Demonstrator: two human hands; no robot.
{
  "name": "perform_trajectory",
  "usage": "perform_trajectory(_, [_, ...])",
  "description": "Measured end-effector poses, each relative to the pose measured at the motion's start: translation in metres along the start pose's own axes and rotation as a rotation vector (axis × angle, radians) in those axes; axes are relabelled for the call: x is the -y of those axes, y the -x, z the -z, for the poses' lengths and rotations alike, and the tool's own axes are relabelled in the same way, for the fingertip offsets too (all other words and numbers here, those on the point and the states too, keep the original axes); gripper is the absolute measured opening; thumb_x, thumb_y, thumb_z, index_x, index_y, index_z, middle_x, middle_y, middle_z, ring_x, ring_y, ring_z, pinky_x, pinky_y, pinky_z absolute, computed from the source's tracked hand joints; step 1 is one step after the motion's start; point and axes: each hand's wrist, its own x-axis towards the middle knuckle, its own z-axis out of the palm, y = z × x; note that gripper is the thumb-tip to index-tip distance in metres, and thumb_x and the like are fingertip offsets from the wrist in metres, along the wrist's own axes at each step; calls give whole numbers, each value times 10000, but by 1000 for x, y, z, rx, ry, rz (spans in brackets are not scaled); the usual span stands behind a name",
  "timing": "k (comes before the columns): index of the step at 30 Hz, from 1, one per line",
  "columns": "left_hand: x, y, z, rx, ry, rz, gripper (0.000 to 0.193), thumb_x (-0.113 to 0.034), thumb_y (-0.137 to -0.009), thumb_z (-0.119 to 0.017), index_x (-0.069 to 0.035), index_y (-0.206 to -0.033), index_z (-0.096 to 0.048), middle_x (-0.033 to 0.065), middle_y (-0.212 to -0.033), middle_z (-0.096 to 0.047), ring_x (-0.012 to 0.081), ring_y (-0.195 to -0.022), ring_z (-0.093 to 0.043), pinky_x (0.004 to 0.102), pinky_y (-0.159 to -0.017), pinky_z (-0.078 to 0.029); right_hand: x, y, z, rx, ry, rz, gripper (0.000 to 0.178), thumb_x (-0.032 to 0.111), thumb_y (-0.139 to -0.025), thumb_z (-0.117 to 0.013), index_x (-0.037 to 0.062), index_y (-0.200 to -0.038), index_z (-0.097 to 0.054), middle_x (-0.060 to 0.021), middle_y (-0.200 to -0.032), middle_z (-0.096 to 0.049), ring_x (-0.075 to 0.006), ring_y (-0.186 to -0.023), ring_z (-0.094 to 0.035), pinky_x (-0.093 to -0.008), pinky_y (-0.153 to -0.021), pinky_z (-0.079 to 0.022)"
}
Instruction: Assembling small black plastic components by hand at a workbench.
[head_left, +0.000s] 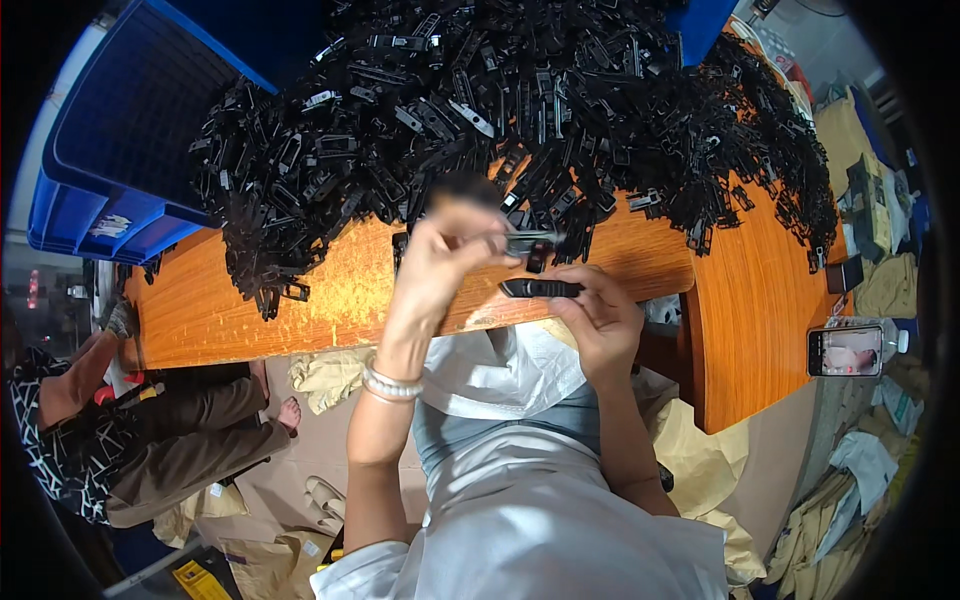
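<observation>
My left hand point(455, 245), with a white beaded bracelet at its wrist, is raised over the table's front edge. Its fingertips pinch a small black-and-silver part point(532, 243), smeared by motion. Just below and to the right, my right hand point(605, 315) grips one end of a long black ribbed plastic piece point(540, 288), which points left. The two pieces are close together; a narrow gap shows between them. Beyond my hands, a big heap of black plastic parts point(540, 90), some with shiny metal bits, spreads over the wooden table point(330, 320).
Blue plastic crates point(120, 220) stand at the left. A phone point(846, 351) with a lit screen is at the right, beyond the table's side. Another person's arm point(80, 375) and legs show at the left. Tan sacks point(700, 445) lie on the floor.
</observation>
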Motion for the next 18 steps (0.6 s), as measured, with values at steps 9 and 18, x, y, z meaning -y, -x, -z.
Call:
perform_trajectory(9, [-14,47,-8,150,-592,-25,304,-69,-779,-627,59,-1047,-559,126,-902,-630,111,-767,-596,217,-641,-477,8,6,-4,14,340,66,254,-118,-704,-611,-45,-945,-577,-60,-895,-551,-53,-731,-475,-176,-645,-412])
perform_trajectory(18, [-6,63,-13,76,-768,-310,341,-46,-735,-663,48,-1040,-544,145,-899,-625,176,-736,-636,247,-630,-499,18,-9,-3,191,242,35,330,-74,-658,-621,-31,-983,-575,-77,-987,-528,-87,-756,-510,-209,-661,-442])
